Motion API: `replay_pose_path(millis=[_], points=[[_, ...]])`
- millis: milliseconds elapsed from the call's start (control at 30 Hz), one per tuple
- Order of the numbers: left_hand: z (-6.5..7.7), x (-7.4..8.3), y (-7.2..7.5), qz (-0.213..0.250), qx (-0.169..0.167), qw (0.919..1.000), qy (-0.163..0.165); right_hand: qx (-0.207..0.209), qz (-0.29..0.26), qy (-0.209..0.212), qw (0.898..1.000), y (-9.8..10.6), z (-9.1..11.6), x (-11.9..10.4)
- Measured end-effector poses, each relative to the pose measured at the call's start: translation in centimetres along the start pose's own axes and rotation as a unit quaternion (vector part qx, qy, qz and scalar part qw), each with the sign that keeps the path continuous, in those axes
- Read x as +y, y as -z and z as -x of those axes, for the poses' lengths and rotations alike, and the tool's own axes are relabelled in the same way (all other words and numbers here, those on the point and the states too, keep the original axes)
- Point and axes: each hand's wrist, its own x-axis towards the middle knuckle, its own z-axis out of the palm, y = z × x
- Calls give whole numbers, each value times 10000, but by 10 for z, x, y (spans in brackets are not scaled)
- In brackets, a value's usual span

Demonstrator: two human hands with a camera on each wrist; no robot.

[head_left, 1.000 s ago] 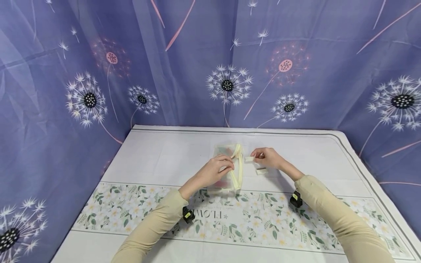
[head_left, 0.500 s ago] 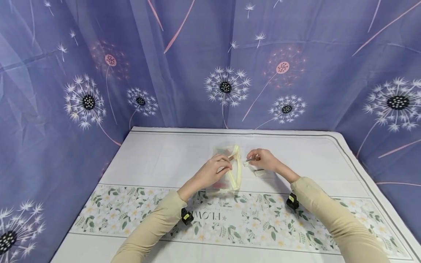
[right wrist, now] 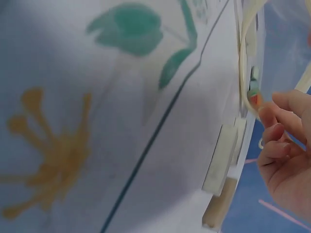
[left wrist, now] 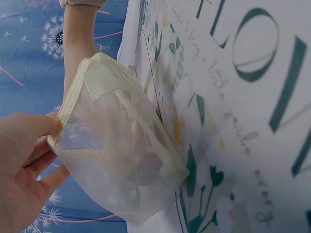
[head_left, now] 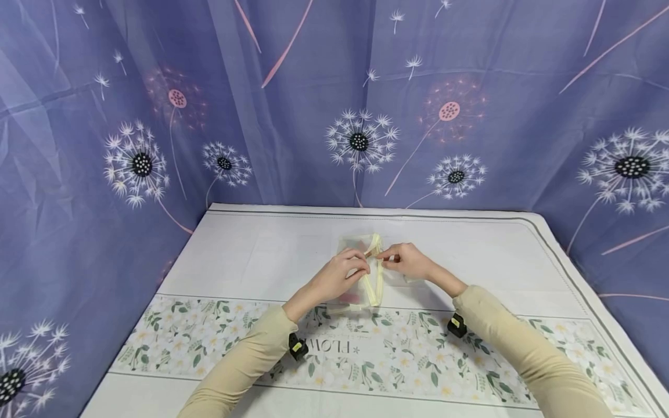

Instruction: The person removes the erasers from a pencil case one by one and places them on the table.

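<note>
A see-through mesh pouch [head_left: 347, 296] with pale yellow zipper edging lies in the middle of the table, red and green pieces showing through it. My left hand [head_left: 340, 274] pinches the edge of its mouth and lifts it; in the left wrist view, thumb and fingers of the left hand [left wrist: 29, 160] grip the yellow rim. My right hand [head_left: 410, 261] is at the mouth from the right, pinching a small block [right wrist: 255, 98] with green and orange on it, mostly hidden by the fingertips and rim. Below that hand lie more small pale blocks [right wrist: 221, 160].
A brownish block [right wrist: 218, 204] lies beside the pale ones. The white table cover [head_left: 261, 249] has a flowered band [head_left: 407, 360] along the near side. A purple dandelion curtain [head_left: 292, 145] stands behind and at both sides.
My right hand has picked a small block up from the table and moved left with it to the pouch's mouth. My left hand keeps holding the rim in nearly the same place.
</note>
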Motion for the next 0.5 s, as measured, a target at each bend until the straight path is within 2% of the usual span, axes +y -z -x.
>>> replay_pose_path(millis=[133,367,500], points=[[-1,0,1,49,-24,10000,20,-47,180,27,9998,-2,-3,-8],[-2,1,1,39,18,9999,-127,-98,382,-141,9991,-7,-6,-14],[-1,2,1,51,10,9998,-171,-155,681,-176,9974,-14,-9,-19]])
